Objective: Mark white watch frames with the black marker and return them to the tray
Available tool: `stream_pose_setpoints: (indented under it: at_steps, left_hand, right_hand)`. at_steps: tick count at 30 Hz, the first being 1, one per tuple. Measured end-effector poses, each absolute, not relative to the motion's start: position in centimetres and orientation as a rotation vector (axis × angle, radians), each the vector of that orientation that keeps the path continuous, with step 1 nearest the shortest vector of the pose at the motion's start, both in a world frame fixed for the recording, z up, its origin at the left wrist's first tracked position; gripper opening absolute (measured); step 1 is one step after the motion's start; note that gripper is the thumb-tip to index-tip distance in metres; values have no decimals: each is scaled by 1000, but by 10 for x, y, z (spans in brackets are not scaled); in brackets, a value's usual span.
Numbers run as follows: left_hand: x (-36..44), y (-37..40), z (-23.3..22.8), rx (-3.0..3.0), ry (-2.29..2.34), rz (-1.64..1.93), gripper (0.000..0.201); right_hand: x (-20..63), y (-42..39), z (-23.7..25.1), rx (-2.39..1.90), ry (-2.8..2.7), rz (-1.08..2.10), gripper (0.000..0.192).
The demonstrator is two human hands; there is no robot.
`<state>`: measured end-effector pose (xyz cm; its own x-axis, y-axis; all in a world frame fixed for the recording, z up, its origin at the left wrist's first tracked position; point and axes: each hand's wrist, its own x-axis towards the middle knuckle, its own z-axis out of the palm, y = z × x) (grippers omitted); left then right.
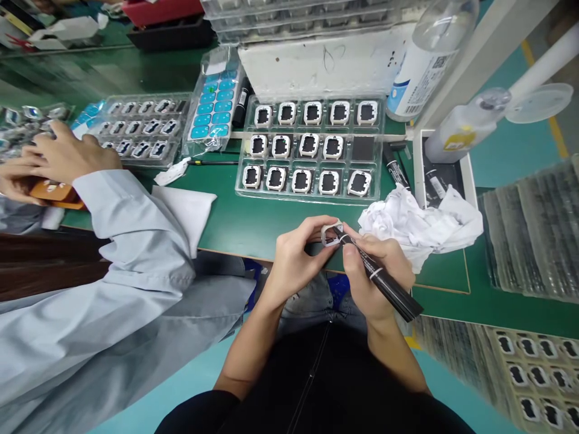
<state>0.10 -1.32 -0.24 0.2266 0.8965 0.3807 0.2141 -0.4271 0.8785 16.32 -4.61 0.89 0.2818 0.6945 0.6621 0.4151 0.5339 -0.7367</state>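
Two bare hands are seen from the head camera, brought together just above the near edge of the green table [253, 223]. A small square frame [330, 234] is pinched between the fingertips of the left hand [296, 256], tilted up toward the face, likely so that its inner edge can be reached. A black marker [380, 278] is clamped in the closed fingers of the right hand [375, 271], held like a pen, its tip touching the frame. Just beyond the grip a clear tray [312, 147] of similar frames is laid, one pocket in it bare, close enough for easy reach. Just right of the grip a crumpled white cloth [420, 223] is kept. Well left of the grip, a co-worker's sleeve [136, 229] is stretched across the table, that person's hand [63, 154] resting by a second tray [140, 129]. Farther back, a bottle [425, 60] is stood upright. Trays stacked at the right edge and teal flooring suggest a workshop bench.
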Motion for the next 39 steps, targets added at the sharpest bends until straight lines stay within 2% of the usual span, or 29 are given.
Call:
stream_pose_setpoints:
  at_steps: [7, 13, 19, 32, 39]
  left_hand:
    - [0, -15, -3, 1862, 1072, 1225, 42]
    - [-1, -17, -5, 1907, 1101, 1197, 43]
    - [1, -17, -3, 1881, 1110, 1190, 37]
    - [1, -14, -1, 1853, 1069, 1197, 37]
    - [0, -14, -3, 1813, 1077, 1162, 38]
  right_hand:
    - [163, -47, 6, -1098, -1360, 226, 13]
    - [162, -46, 3, -1016, -1523, 62, 21]
    - [164, -46, 8, -1095, -1368, 215, 14]
    - [163, -46, 8, -1108, -1380, 176, 12]
    - [167, -47, 9, -1106, -1361, 270, 14]
